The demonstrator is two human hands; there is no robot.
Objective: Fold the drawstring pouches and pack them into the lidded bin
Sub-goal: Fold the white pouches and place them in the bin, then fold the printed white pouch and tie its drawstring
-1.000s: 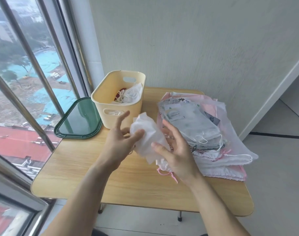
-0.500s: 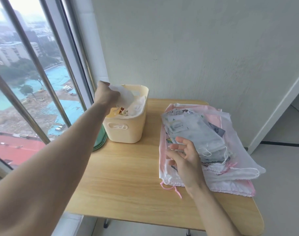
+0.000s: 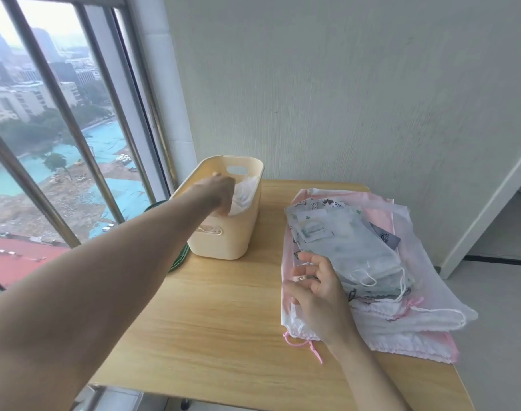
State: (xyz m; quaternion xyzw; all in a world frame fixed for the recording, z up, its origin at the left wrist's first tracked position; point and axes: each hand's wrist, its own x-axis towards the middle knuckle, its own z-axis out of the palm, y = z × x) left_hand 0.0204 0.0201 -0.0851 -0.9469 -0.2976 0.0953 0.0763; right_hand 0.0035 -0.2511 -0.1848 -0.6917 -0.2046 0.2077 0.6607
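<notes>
Your left hand (image 3: 222, 189) dips into the cream plastic bin (image 3: 223, 244) at frame centre, grip hidden, so its folded white pouch (image 3: 243, 194) may spring open, while your right hand's (image 3: 315, 289) loosely spread fingers (image 3: 305, 258) could drag the translucent pouch stack (image 3: 357, 256).

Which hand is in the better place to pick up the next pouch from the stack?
The right hand: it already rests on the stack of pouches. The left hand is reached into the bin, away from the stack.

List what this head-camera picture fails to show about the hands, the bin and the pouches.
- Left hand: fingers hidden inside the cream bin, so its grip is unclear.
- Bin contents: mostly hidden by wall and forearm; only white pouch fabric shows.
- Green lid: mostly hidden behind arm and bin.
- Pouch pile: count unreadable; layers overlap, right hand covers an edge.
</notes>
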